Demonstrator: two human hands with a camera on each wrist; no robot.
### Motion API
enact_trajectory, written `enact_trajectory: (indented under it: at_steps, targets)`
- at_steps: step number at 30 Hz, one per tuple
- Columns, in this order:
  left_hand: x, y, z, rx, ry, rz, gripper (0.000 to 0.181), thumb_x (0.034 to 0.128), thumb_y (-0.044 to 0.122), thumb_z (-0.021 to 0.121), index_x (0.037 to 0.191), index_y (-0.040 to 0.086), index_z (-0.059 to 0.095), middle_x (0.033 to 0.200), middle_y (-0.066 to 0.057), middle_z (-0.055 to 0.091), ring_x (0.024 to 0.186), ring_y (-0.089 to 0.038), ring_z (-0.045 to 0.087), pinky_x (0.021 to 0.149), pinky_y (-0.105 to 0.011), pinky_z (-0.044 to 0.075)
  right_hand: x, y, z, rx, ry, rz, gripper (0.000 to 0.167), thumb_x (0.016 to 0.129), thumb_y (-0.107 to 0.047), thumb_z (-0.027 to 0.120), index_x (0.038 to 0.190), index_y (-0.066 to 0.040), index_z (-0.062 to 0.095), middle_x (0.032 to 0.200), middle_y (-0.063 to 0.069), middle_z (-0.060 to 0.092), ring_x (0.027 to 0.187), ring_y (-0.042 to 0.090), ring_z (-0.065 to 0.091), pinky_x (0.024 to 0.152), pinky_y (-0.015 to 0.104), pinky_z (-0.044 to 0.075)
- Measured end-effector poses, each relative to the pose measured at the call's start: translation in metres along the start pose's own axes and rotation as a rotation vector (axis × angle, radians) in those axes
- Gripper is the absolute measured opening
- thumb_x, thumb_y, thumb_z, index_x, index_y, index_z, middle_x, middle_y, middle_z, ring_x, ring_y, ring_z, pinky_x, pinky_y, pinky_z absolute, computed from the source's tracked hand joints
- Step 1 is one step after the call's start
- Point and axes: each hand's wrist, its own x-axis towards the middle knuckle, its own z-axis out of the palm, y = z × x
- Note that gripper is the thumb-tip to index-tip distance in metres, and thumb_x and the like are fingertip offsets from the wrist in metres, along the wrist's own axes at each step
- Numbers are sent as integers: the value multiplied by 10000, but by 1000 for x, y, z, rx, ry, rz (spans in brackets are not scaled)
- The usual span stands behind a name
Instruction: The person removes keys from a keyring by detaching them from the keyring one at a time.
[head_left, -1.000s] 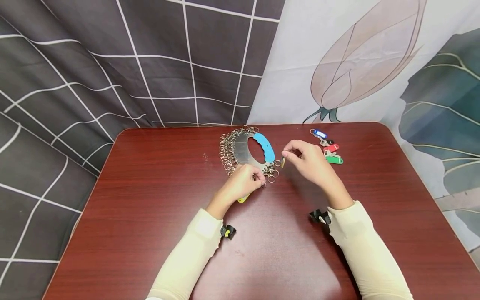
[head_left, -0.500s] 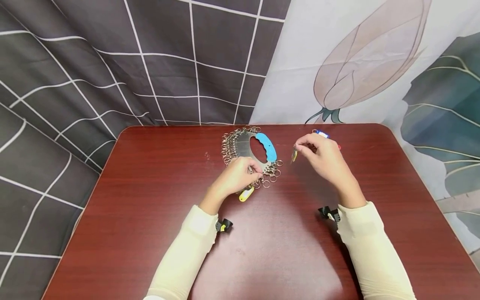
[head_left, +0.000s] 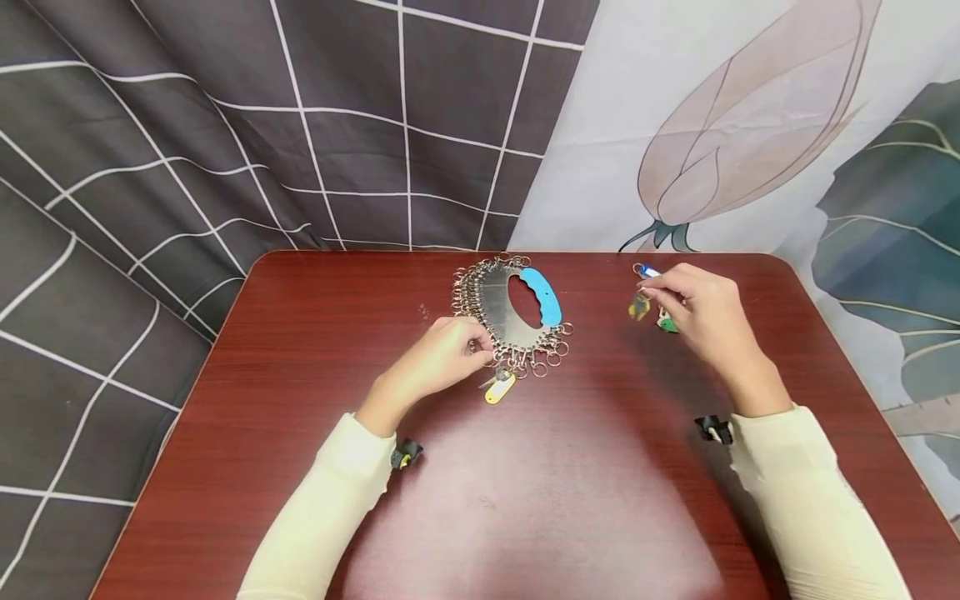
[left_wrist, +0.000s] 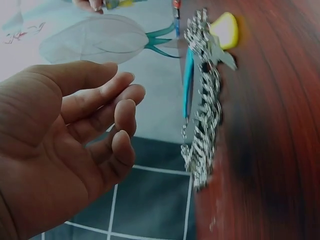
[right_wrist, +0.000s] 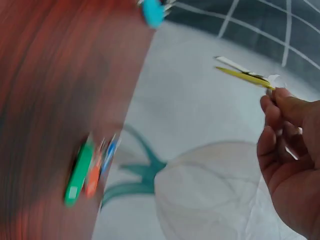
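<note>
A curved metal key holder plate (head_left: 492, 304), with a blue handle (head_left: 545, 296) and several clips and rings along its edge, lies near the table's back edge. My left hand (head_left: 442, 354) hovers at its lower left edge; in the left wrist view the loosely bent fingers (left_wrist: 125, 117) hold nothing. Beside that edge a yellow key tag (head_left: 499, 388) lies with a key, next to the rings. Over to the right, my right hand (head_left: 705, 312) pinches a key with a yellow tag (right_wrist: 242, 75) by its ring between thumb and forefinger, raised above the table.
Beyond and below the right hand lie keys with a blue tag (head_left: 647, 272), a green tag (head_left: 667, 325) and a red tag (right_wrist: 94, 177), partly hidden by the hand. Curtains hang right behind the table's (head_left: 562, 467) back edge.
My right hand has moved right, away from the key holder, carrying the yellow-tagged key towards the other tags. My left hand has drawn back leftward, uncovering the yellow tag beside the rings.
</note>
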Motion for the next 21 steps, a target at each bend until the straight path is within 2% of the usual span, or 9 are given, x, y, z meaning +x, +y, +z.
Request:
enact_trajectory:
  at_steps: [4,7,11,17,21]
  targets:
    - [-8,-5,-5,35,-31,-4,82,931,145,703,858,144,741,856,35,678,793,-125,592,772,-293,516,-10,17,-13,-66,-20,-43,184,789,102,809,927,-15,776,811,94,701,673,181,552,644,238,386]
    - [-12,-8,-7,61,-50,-4,96,934,143,698,843,146,729,845,37,666,795,-141,581,779,-314,509,-20,31,-19,-106,-53,-48,194,796,118,790,936,-15,768,815,92,686,703,209,581,677,296,412]
    - [-16,-14,-8,99,-50,0,74,937,144,698,865,136,715,858,27,656,802,-164,580,788,-339,511,-33,50,-25,-167,-129,-36,191,803,115,785,946,-8,758,825,104,668,771,254,619,736,392,472]
    - [-23,-23,-9,198,-42,24,50,945,148,701,921,110,724,921,-15,666,917,-228,643,880,-395,538,-48,70,-33,-222,-263,-2,262,734,146,819,942,-1,754,862,128,676,837,312,618,784,522,549]
    - [-29,-26,-14,243,-59,34,56,941,143,705,937,92,728,924,-36,662,950,-261,646,904,-410,540,-56,83,-37,-247,-323,-27,300,692,163,828,921,-14,745,840,110,654,847,308,596,777,543,555]
